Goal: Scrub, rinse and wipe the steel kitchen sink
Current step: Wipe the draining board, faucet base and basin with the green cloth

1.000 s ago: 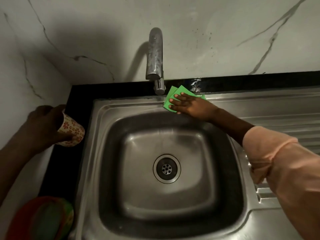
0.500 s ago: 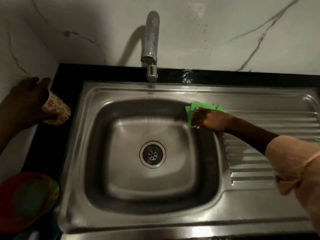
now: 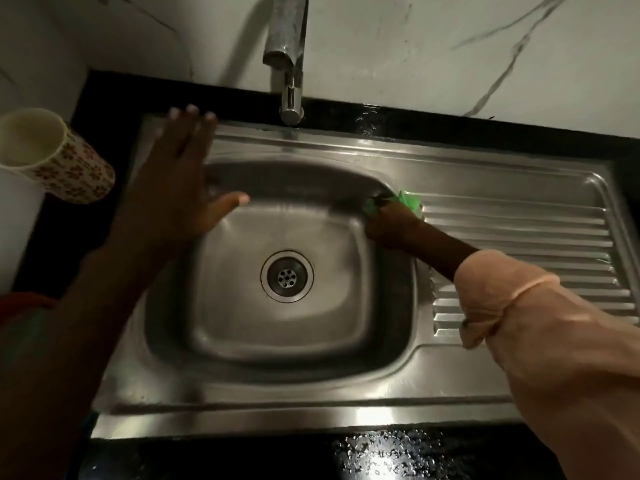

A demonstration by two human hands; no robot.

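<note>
The steel sink fills the view, its square basin around a round drain. My right hand presses a green scrub pad against the basin's upper right corner, where the ribbed drainboard begins; its fingers curl round the pad. My left hand hovers over the sink's upper left rim with fingers straight and spread, holding nothing. The steel tap hangs over the back rim, and no water shows at its spout.
A flower-patterned cup stands on the black counter left of the sink. A red and green item lies at the left edge. The black counter's front edge is wet. White marble wall behind.
My left hand let go of the cup and moved right over the sink's left rim. My right hand slid the pad from the back rim to the basin's right corner.
</note>
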